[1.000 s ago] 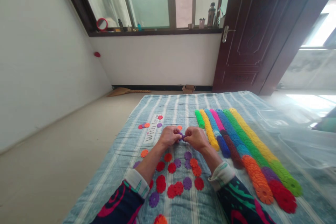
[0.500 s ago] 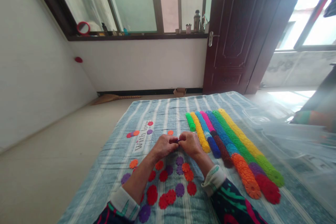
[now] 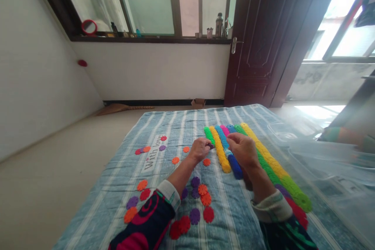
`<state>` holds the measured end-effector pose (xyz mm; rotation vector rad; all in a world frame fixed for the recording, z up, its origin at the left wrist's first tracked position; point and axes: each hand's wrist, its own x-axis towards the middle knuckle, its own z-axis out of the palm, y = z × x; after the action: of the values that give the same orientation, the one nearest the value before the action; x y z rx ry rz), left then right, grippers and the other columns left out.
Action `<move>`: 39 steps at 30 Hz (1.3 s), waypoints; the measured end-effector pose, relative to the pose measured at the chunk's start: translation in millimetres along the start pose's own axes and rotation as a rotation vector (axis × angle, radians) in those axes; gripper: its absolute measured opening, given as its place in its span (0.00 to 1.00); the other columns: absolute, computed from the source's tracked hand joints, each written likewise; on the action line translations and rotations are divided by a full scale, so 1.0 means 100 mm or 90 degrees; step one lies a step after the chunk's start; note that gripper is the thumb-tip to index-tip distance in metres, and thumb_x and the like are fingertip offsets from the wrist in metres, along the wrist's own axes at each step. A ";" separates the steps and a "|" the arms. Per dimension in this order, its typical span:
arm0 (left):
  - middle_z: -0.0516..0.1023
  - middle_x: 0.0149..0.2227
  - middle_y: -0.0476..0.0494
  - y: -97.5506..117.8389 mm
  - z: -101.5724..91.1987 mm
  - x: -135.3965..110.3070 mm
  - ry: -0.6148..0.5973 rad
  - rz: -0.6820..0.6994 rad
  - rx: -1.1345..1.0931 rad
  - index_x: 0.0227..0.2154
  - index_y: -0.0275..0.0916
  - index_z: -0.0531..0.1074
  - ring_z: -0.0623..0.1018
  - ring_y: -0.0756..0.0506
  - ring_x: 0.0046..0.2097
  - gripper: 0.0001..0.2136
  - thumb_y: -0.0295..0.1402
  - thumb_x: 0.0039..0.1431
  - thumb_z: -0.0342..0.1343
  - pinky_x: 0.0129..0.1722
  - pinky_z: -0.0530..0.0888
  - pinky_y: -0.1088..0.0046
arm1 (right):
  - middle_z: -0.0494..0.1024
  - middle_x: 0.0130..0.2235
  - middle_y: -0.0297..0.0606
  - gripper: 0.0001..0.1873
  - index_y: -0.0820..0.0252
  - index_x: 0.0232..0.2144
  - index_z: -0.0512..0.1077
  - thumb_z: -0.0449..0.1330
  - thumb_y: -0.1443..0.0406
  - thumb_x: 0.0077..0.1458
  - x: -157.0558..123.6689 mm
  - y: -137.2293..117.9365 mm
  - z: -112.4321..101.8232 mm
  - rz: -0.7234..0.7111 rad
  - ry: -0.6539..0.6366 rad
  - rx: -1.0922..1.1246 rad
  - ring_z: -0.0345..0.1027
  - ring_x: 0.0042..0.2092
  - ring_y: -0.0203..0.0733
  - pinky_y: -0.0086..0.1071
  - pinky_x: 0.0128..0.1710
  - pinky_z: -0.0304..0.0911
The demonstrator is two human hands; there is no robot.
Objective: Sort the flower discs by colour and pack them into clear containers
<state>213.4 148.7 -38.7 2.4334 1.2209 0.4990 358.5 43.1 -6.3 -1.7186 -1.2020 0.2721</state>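
Head view: my left hand [image 3: 200, 149] pinches a dark purple piece [image 3: 210, 146], fingers narrow, probably because something that small needs a fingertip grip. My right hand [image 3: 242, 150] hovers above the rows [image 3: 221, 152], fingertips drawn close; whether they hold anything, I can't tell. Those rows lie side by side on the cloth [image 3: 102, 211], likely keeping colours together. Loose discs [image 3: 195, 216] lie flat around my left sleeve [image 3: 152, 215], presumably spread so each lifts easily. Counting: seven rows, one piece in my left hand, three orange discs [image 3: 175, 160] nearest it. My sleeve may hide others, so no full total.
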 end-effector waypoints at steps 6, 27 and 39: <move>0.75 0.34 0.47 0.10 0.16 0.08 -0.015 -0.016 0.025 0.29 0.40 0.79 0.73 0.48 0.37 0.09 0.24 0.53 0.53 0.39 0.70 0.76 | 0.77 0.25 0.34 0.10 0.58 0.28 0.77 0.56 0.62 0.50 0.00 0.04 0.04 0.010 -0.048 -0.002 0.72 0.29 0.39 0.28 0.30 0.62; 0.76 0.35 0.45 -0.03 0.07 -0.10 0.044 -0.038 0.030 0.36 0.37 0.75 0.74 0.47 0.39 0.12 0.24 0.50 0.50 0.42 0.68 0.74 | 0.80 0.37 0.39 0.13 0.58 0.33 0.77 0.52 0.66 0.60 -0.13 0.01 0.24 -0.113 -0.151 -0.280 0.71 0.39 0.40 0.28 0.36 0.54; 0.73 0.28 0.50 -0.25 -0.61 -1.29 -0.242 -0.053 0.063 0.28 0.37 0.76 0.71 0.49 0.30 0.07 0.33 0.47 0.57 0.30 0.62 0.76 | 0.80 0.42 0.45 0.11 0.57 0.37 0.78 0.58 0.61 0.54 -0.59 -0.39 0.62 -0.224 -0.511 -0.420 0.72 0.46 0.48 0.33 0.37 0.60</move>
<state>95.3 67.6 -15.8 2.3975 1.1956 -0.0512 266.7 32.1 -24.8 -1.9549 -2.3580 0.3969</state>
